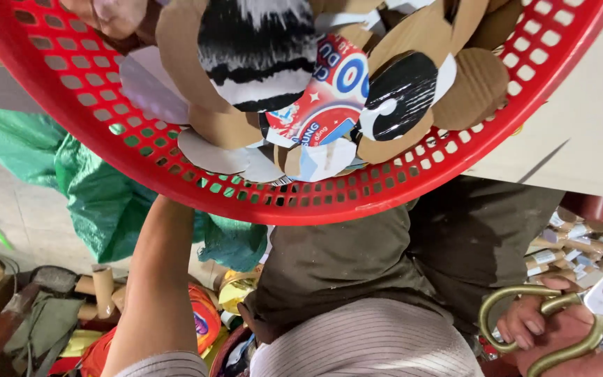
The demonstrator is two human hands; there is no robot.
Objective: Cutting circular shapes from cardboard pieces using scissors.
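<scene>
A red perforated plastic basket (385, 188) fills the top of the head view, holding several round cardboard discs (472, 87), some plain brown, some printed. My left arm reaches up under the basket's near rim; my left hand is hidden behind the basket. My right hand (549, 331) sits at the lower right with its fingers through the brass-coloured handles of a pair of scissors (581, 314), whose metal blade points right.
A green woven sack (99, 195) lies on the floor at left. Cardboard tubes (102, 286) and coloured packaging litter the lower left. Several small paper rolls (574, 244) pile up at right beside a pale board (587, 132). My dark trousers cover the centre.
</scene>
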